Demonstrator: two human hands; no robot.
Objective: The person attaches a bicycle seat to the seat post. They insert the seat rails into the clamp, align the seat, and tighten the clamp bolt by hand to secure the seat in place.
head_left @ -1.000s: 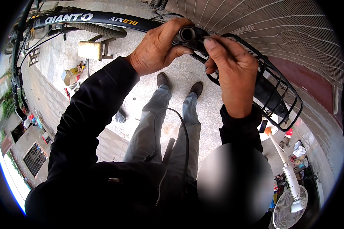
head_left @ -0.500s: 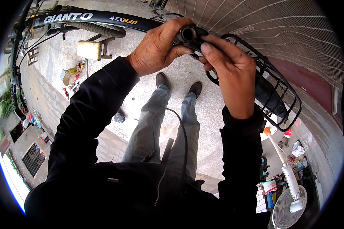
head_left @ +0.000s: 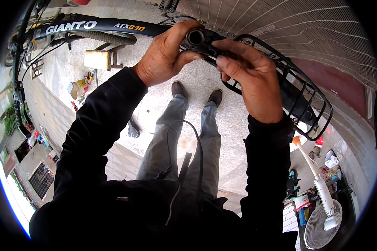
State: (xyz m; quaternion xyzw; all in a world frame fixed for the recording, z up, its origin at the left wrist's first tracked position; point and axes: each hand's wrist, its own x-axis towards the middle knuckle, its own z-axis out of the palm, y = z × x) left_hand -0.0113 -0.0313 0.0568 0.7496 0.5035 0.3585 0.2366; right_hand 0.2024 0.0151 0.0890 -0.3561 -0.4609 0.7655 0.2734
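Observation:
A black bicycle frame (head_left: 92, 27) runs across the top of the view, ending in an open seat tube (head_left: 195, 37). My left hand (head_left: 165, 56) is wrapped around the frame just at that tube opening. My right hand (head_left: 247, 79) grips the black part right beside the tube, fingers curled over it, thumb near the opening. A black wire rear rack (head_left: 297, 96) stretches away to the right behind my right hand. My legs and dark shoes (head_left: 197, 96) stand on the pavement below.
A small wooden stool (head_left: 100, 58) and a yellowish object (head_left: 77, 88) stand on the concrete at left. A white pedestal fan (head_left: 322, 213) and clutter sit at lower right. A roll-up shutter (head_left: 280, 25) fills the upper right. A black cable (head_left: 197, 146) hangs before me.
Both hands stay on the seat tube area. My right fingers have shifted slightly along the part beside the tube opening; little else has changed.

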